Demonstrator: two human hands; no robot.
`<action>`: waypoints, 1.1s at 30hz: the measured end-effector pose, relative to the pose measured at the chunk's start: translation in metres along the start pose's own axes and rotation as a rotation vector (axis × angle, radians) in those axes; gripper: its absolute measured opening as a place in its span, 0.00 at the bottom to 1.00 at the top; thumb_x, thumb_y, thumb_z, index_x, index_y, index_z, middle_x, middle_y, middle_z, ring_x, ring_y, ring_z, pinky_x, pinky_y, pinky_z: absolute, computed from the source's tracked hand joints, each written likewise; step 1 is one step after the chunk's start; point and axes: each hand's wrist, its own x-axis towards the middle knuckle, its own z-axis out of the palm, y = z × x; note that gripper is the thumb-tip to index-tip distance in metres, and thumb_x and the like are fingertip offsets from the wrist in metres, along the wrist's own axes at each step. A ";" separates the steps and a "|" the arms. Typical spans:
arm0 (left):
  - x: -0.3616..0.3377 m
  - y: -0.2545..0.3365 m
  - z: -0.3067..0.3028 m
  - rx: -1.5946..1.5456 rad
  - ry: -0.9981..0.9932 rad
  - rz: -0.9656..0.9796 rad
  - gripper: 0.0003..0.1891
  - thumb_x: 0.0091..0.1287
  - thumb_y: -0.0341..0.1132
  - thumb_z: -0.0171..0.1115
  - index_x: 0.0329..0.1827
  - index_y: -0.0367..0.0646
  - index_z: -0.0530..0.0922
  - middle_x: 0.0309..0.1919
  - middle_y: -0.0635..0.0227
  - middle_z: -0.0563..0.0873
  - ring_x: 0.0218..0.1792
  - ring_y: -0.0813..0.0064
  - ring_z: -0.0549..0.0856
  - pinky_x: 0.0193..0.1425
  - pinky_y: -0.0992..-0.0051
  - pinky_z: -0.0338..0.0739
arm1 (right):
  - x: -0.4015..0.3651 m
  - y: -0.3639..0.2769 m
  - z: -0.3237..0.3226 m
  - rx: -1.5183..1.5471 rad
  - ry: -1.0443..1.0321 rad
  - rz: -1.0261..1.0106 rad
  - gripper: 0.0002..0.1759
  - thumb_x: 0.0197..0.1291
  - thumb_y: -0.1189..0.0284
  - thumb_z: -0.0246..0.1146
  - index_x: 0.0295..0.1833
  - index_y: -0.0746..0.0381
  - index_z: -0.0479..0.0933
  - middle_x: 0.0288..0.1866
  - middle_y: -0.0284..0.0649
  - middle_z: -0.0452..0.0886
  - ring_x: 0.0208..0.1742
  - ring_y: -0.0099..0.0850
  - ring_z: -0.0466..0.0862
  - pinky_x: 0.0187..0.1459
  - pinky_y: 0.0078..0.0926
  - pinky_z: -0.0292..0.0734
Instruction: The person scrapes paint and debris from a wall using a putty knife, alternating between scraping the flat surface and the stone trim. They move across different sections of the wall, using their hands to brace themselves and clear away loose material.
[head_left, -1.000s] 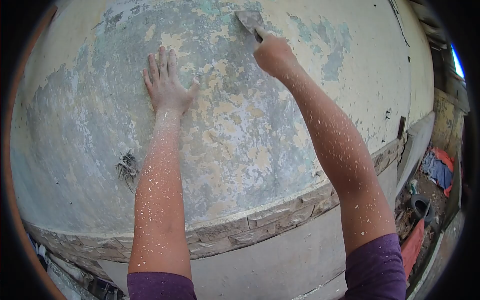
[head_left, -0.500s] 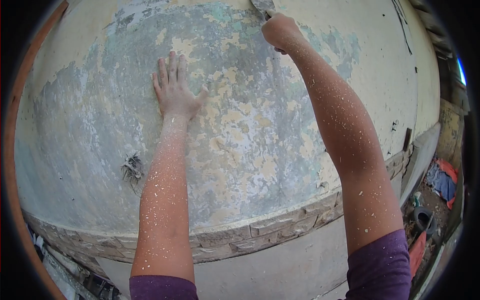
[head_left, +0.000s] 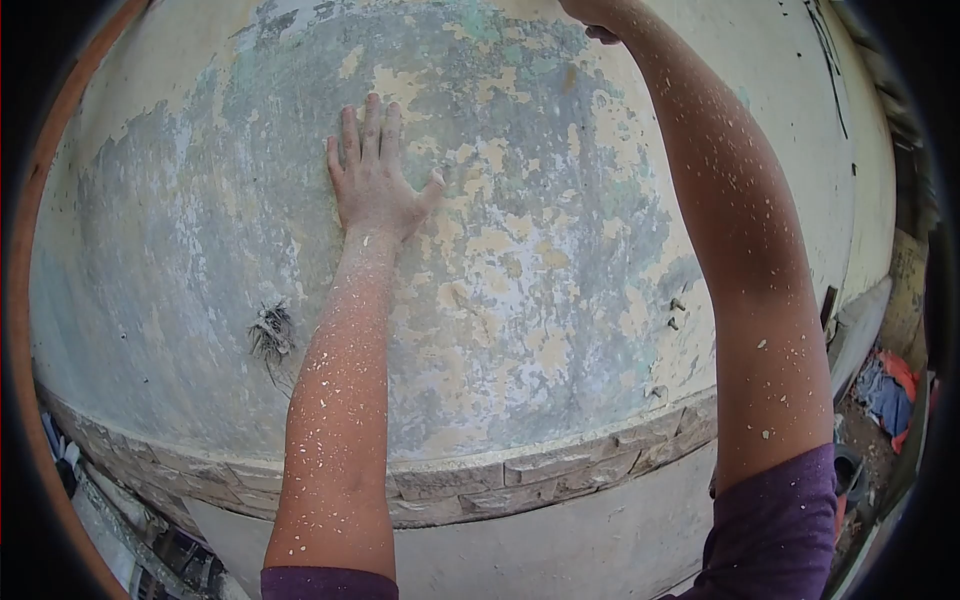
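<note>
My left hand (head_left: 378, 190) lies flat with fingers spread on the wall (head_left: 480, 330), whose paint is patchy: grey, pale yellow, white and greenish. My right hand (head_left: 603, 14) is curled closed at the top edge of the view, partly cut off. The scraper it gripped half a second ago is now beyond the frame. Pale paint flakes dot both forearms. A small tan blur (head_left: 570, 79), perhaps a loose flake, shows below my right hand.
A dry tuft of fibres (head_left: 271, 332) sticks out of the wall left of my left forearm. Below runs a stone-brick ledge (head_left: 545, 475). Bolts (head_left: 674, 313) protrude at right. Cloths (head_left: 888, 395) and clutter lie on the ground beyond. An orange-brown pole (head_left: 30, 230) edges the left side.
My right hand has moved up and to the right, taking the scraper out of view. My left hand stays on the same patch of wall while the view shifts slightly.
</note>
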 end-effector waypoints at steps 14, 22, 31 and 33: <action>-0.003 -0.003 -0.004 -0.034 -0.003 0.016 0.47 0.59 0.57 0.58 0.78 0.55 0.46 0.78 0.71 0.43 0.78 0.63 0.40 0.79 0.55 0.36 | -0.041 -0.012 0.006 0.016 -0.014 -0.097 0.20 0.63 0.74 0.48 0.58 0.63 0.75 0.36 0.53 0.83 0.24 0.40 0.84 0.22 0.37 0.80; 0.000 -0.001 -0.005 -0.012 -0.033 0.022 0.47 0.60 0.58 0.57 0.79 0.55 0.44 0.79 0.70 0.40 0.78 0.63 0.38 0.79 0.54 0.35 | -0.020 -0.039 0.025 0.100 0.087 -0.151 0.15 0.61 0.74 0.51 0.42 0.74 0.79 0.32 0.55 0.84 0.26 0.41 0.86 0.25 0.40 0.81; 0.000 -0.001 -0.006 -0.018 -0.065 0.031 0.47 0.61 0.60 0.53 0.79 0.53 0.42 0.79 0.65 0.39 0.78 0.58 0.37 0.78 0.50 0.35 | -0.030 -0.060 0.019 -0.051 0.010 -0.191 0.22 0.66 0.74 0.44 0.63 0.63 0.71 0.29 0.48 0.79 0.18 0.30 0.77 0.18 0.33 0.76; 0.000 -0.002 -0.006 -0.014 -0.069 0.027 0.48 0.60 0.60 0.54 0.79 0.54 0.42 0.79 0.67 0.39 0.78 0.60 0.38 0.78 0.52 0.34 | 0.003 -0.077 0.014 -0.054 -0.010 -0.153 0.17 0.63 0.74 0.48 0.53 0.68 0.76 0.32 0.52 0.82 0.24 0.36 0.82 0.24 0.36 0.79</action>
